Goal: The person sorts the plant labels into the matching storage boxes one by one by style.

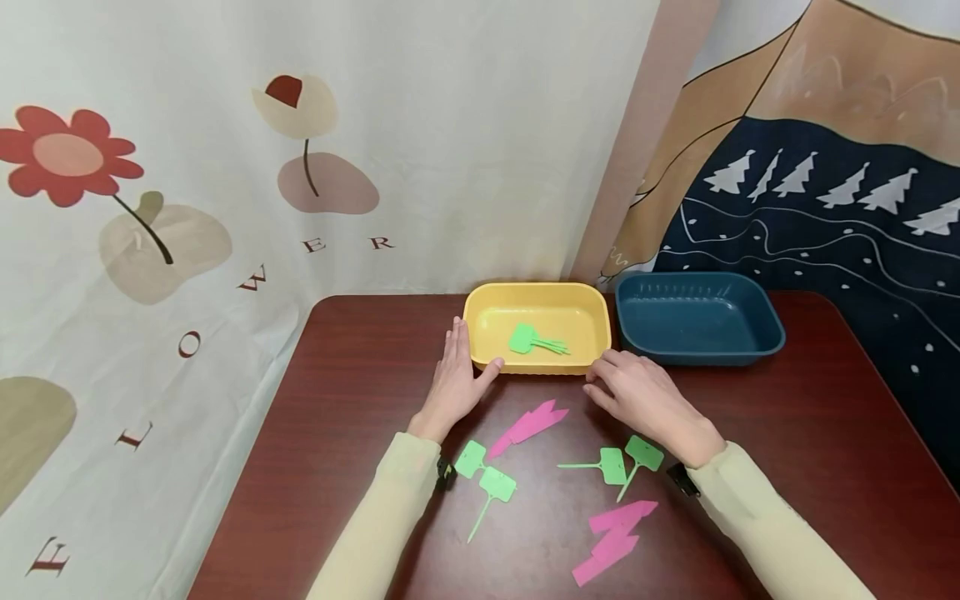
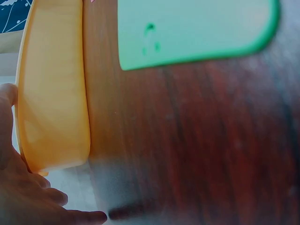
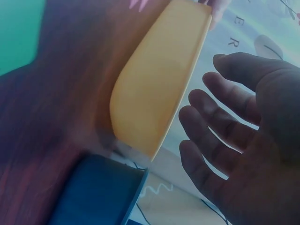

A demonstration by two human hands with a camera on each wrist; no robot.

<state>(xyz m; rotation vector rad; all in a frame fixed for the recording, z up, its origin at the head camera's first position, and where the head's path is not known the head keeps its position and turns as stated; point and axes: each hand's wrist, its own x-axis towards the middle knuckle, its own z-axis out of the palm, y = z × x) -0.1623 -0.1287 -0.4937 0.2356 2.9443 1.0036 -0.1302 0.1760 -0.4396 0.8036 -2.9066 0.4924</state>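
A yellow plastic tray [image 1: 543, 367] stands at the table's back edge, with a small bunch of green plant labels [image 1: 522, 338] lying in it. My left hand [image 1: 455, 385] rests at its left front corner, fingers straight along the side and thumb at the front rim. In the left wrist view the fingers sit beside the yellow wall [image 2: 56, 93]. Close to the right front corner is my right hand [image 1: 648, 396], its fingers loosely bent. The right wrist view shows these fingers [image 3: 211, 112] spread, with nothing between them, apart from the yellow wall.
A dark blue tray [image 1: 697, 357] stands right of the yellow one. Nearer on the brown table [image 1: 337, 500] lie several green labels [image 1: 612, 467] and bright pink pointed strips [image 1: 528, 427], more pink ones [image 1: 615, 542] toward the front. Printed curtains [image 1: 450, 167] hang behind.
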